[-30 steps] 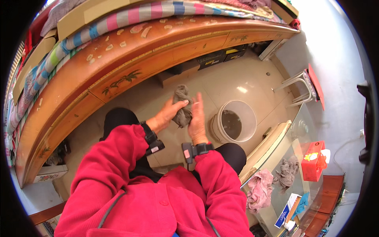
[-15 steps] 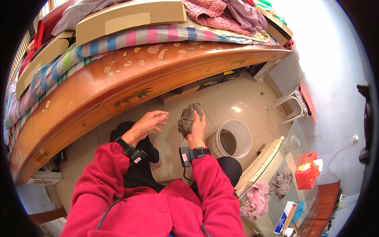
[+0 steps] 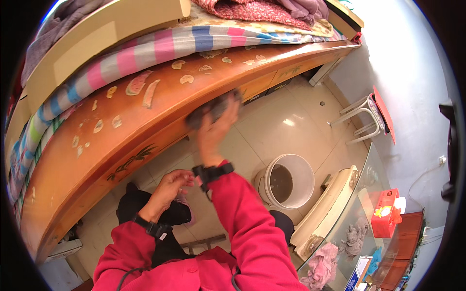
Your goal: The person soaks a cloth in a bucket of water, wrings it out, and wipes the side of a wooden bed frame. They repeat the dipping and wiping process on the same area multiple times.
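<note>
My right hand (image 3: 217, 128) reaches forward, blurred by motion, with its fingers over a wet-looking dark grey cloth (image 3: 201, 112). The cloth lies against the front edge of the orange-brown wooden bed frame (image 3: 160, 109). Patches of peeled or worn stickers dot the frame's upper face. Over my knee, my left hand (image 3: 171, 188) hovers with loosely bent fingers and nothing visible in it. Right of my right forearm, a white bucket (image 3: 303, 177) with murky grey-brown water (image 3: 281, 183) stands on the floor.
Striped bedding (image 3: 160, 46) and a long beige board (image 3: 111, 36) lie on the bed. At right, a glass-topped table (image 3: 342, 218) bears a pink cloth (image 3: 323, 266), a grey cloth (image 3: 356, 237) and a red tissue box (image 3: 385, 213). A stool (image 3: 364, 114) stands by the wall.
My right hand has carried the grey cloth forward and left, from above the floor to the bed frame's edge. My left hand has dropped lower, toward my knee. The view has shifted slightly.
</note>
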Action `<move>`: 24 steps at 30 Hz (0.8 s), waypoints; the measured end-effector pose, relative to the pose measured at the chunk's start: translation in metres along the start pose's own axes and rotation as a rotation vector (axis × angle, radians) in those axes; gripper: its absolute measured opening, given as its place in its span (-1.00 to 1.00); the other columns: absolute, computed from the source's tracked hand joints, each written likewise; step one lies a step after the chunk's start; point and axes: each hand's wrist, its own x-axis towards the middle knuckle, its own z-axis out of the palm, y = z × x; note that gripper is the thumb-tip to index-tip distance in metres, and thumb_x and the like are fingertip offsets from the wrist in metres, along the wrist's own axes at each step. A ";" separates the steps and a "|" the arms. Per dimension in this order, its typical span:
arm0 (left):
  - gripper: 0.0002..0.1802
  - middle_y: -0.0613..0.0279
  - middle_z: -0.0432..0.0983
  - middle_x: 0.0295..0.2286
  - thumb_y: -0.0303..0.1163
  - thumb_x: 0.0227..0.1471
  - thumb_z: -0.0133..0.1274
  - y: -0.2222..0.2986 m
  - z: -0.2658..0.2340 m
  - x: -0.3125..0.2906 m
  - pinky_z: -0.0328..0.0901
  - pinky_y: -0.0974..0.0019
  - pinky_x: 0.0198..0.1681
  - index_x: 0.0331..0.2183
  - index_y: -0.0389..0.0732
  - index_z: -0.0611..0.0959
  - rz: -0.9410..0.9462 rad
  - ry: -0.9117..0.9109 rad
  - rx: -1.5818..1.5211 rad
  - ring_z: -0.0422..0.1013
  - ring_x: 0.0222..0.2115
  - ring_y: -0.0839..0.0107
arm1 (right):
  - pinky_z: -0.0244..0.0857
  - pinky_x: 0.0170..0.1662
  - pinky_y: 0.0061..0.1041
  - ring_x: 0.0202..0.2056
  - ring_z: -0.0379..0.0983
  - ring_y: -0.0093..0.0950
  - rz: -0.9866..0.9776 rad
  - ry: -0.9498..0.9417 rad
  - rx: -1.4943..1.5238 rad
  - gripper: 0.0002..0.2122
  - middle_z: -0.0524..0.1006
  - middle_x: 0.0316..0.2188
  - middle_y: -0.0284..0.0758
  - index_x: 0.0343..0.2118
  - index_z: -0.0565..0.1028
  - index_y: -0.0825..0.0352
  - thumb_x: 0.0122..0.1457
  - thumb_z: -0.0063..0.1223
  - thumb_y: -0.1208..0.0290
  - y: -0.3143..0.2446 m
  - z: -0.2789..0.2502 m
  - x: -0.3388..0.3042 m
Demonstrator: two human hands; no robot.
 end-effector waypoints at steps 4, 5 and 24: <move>-0.67 0.19 0.51 -0.17 -0.33 0.18 -0.08 -0.001 0.002 -0.002 0.35 0.37 -0.22 -0.07 -0.30 0.51 -0.033 -0.036 0.014 0.47 -0.17 0.38 | 0.06 0.18 -0.26 0.10 0.26 -0.12 0.106 0.136 0.178 -0.56 0.34 0.09 -0.02 0.12 0.27 0.51 0.17 -0.03 0.52 0.107 -0.017 0.124; -0.67 0.19 0.51 -0.18 -0.34 0.18 -0.08 -0.002 0.001 -0.002 0.35 0.37 -0.22 -0.07 -0.30 0.52 -0.041 -0.015 0.011 0.46 -0.17 0.38 | 0.11 0.15 -0.32 0.06 0.32 -0.16 0.171 0.137 0.258 -0.60 0.39 0.05 -0.02 0.08 0.30 0.52 0.18 -0.03 0.52 0.127 -0.023 0.152; -0.60 -0.06 0.49 -0.19 -0.26 0.02 0.03 -0.041 0.009 0.009 0.32 0.05 -0.11 -0.09 -0.20 0.51 0.244 -0.226 1.060 0.40 -0.15 -0.07 | -0.04 0.24 -0.18 0.17 0.16 -0.08 -0.002 0.164 0.044 -0.51 0.30 0.12 -0.01 0.11 0.24 0.56 0.11 0.02 0.51 0.074 -0.013 0.098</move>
